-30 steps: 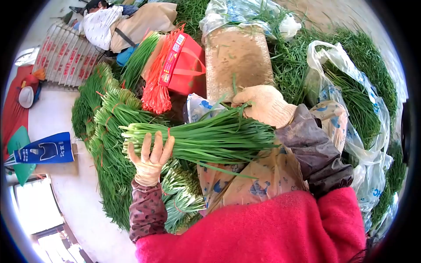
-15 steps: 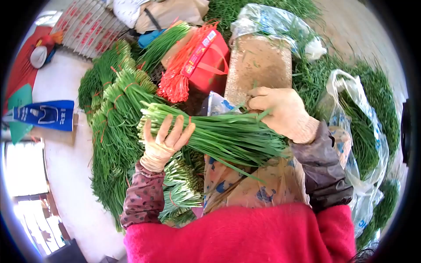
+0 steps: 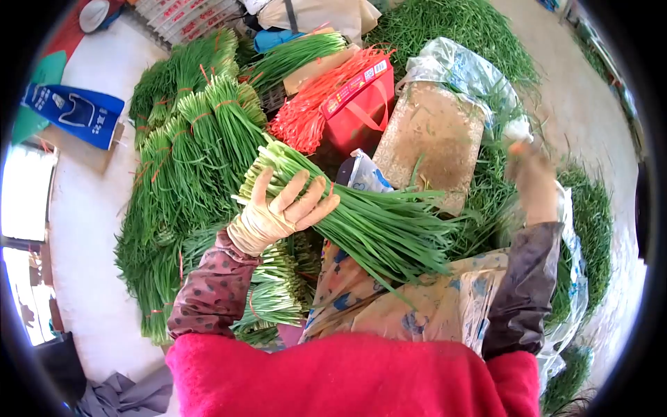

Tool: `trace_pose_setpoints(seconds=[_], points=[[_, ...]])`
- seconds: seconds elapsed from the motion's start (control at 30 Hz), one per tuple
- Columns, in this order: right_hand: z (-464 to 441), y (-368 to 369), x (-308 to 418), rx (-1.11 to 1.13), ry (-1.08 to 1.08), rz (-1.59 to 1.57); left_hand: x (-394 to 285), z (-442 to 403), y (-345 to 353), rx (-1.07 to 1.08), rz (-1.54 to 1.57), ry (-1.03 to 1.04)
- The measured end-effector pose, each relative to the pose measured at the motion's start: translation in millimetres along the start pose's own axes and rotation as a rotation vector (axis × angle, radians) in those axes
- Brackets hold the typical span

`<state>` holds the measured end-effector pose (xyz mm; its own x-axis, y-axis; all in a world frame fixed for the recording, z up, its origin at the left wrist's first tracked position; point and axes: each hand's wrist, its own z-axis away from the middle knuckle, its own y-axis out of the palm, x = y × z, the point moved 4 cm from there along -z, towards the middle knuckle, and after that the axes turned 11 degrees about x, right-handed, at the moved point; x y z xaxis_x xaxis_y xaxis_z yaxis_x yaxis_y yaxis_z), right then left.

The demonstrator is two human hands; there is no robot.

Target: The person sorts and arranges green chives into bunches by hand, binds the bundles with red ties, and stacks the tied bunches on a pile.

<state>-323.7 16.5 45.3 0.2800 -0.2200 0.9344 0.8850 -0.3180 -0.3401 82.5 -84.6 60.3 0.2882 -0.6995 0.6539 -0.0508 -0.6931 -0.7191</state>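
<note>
Grips in the left hand [image 3: 276, 213], near the pale end, a banded bundle of green stalks [image 3: 382, 219] slanting lengthwise rightward and bodyward over the patterned lap cover's [image 3: 410, 316] far edge, left of and apart from the right hand [image 3: 535, 182], too blurred to tell open or closed.

Deep green against bright red

At centre, a leafy bunch [image 3: 368, 219] shades from whitish stem ends to deep green, with a red band [image 3: 331, 188]; lower left, a mauve-brown sleeve [image 3: 215, 285] with dark dots; bottom, a hot-pink top [image 3: 354, 379]; upper left, a blue bag [image 3: 101, 121] with white print; upper middle, orange-red strips [image 3: 302, 118].
</note>
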Motion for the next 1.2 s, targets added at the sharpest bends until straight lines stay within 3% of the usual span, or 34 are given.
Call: trace_pose_setpoints(seconds=[0.03, 0.07, 0.13, 0.2, 0.27, 0.33, 0.43, 0.47, 0.53, 0.57, 0.6, 0.67, 0.73, 0.8, 0.87, 0.93, 1.0, 1.07, 1.1, 1.13, 1.2], points=[[7, -2, -13, 0.101, 0.166, 0.556, -1, -1, 0, -0.046, 0.0, -0.001], [18, 6, -32, 0.254, 0.24, 0.913, -2, -1, -1, -0.086, -0.001, 0.002], [40, 21, -19, 0.326, 0.481, 1.251, -5, -1, 4, -0.103, 0.021, -0.019], [37, 45, -7, 0.23, 0.283, 0.66, -6, -4, 4, -0.08, 0.017, -0.011], [43, 101, 44, 0.224, -0.323, 0.394, -6, -11, 4, -0.107, 0.002, -0.003], [46, 144, 50, 0.474, -0.524, 0.451, -4, -13, 4, -0.127, -0.023, 0.019], [60, 195, 51, 0.719, -0.311, 0.697, 1, -7, 13, -0.077, 0.008, 0.001], [65, 201, 33, 0.766, -0.21, 0.556, 2, -1, 20, -0.024, 0.082, 0.014], [73, 203, 15, 0.683, -0.213, 0.428, 13, 11, 27, 0.151, -0.118, -0.073], [78, 203, 7, 0.598, -0.143, 0.488, 22, 19, 31, 0.268, -0.09, -0.199], [80, 201, 3, 0.626, -0.03, 0.357, 29, 37, 41, 0.29, -0.027, -0.358], [87, 199, -17, 0.537, 0.1, 0.331, 44, 64, 40, 0.333, 0.25, -0.815], [87, 198, -37, 0.465, -0.005, 0.32, 38, 84, 31, 0.417, 0.549, -1.094], [84, 198, -41, 0.479, -0.074, 0.229, 11, 98, 33, 0.461, 0.895, -1.137], [83, 198, -42, 0.437, -0.17, 0.245, -33, 96, 44, 0.16, 1.492, -1.111], [84, 199, -38, 0.421, -0.212, 0.28, -65, 69, 36, -0.002, 1.994, -1.21], [82, 203, -22, 0.466, -0.245, 0.245, -87, 35, 35, -0.133, 2.267, -1.121], [85, 203, -26, 0.464, -0.312, 0.261, -90, -3, 27, -0.385, 2.344, -0.99], [89, 201, -19, 0.456, -0.381, 0.34, -112, -7, 36, -0.435, 2.175, -1.108], [93, 200, -9, 0.445, -0.449, 0.419, -114, -14, 29, -0.604, 2.343, -1.112], [97, 199, 12, 0.407, -0.433, 0.449, -106, -20, 17, -0.636, 2.363, -1.067]])
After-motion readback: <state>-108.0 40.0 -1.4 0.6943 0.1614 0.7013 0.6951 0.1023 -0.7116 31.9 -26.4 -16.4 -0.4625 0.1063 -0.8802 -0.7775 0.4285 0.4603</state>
